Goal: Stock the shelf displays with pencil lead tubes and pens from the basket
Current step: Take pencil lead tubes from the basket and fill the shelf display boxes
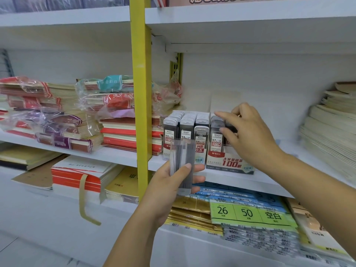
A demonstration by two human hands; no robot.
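I saw the white shelf (119, 155) carrying the left display box (185, 132) and the right display box (229, 162) side by side. The left hand (173, 185) gripped a bundle of lead tubes (182, 157) before the left one. The right hand (248, 132) pinched a single tube (230, 127) atop the right one.

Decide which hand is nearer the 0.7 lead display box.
Right. The right hand is over the 0.7 lead display box; the left hand holds lead tubes lower left of it.
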